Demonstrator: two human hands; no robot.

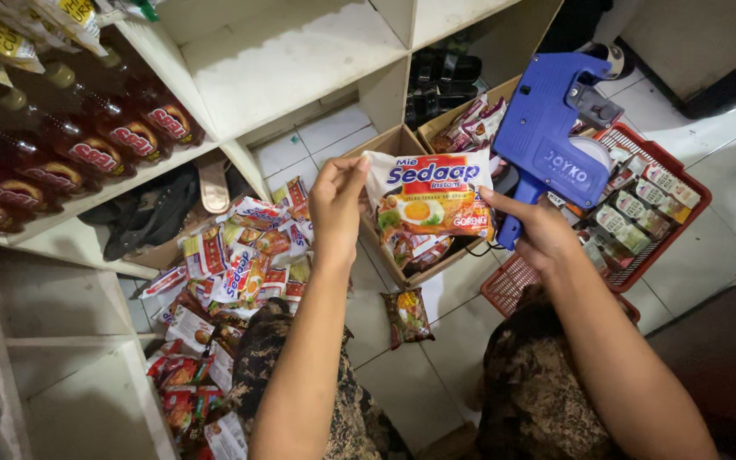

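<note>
I see my left hand [336,200] pinching the top corner of a noodle packet [429,198], my right hand [543,228] on its other edge and gripping a blue price-label gun [553,128]. Cardboard box [402,255] beneath, red basket [675,223] on the right, loose packets [232,273] piled left, bottles [95,136] on the shelf [291,60].

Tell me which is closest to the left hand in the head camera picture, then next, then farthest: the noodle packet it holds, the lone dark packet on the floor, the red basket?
1. Noodle packet, pinched by the left hand.
2. Lone dark packet, on the tiles below.
3. Red basket, far right.
</note>
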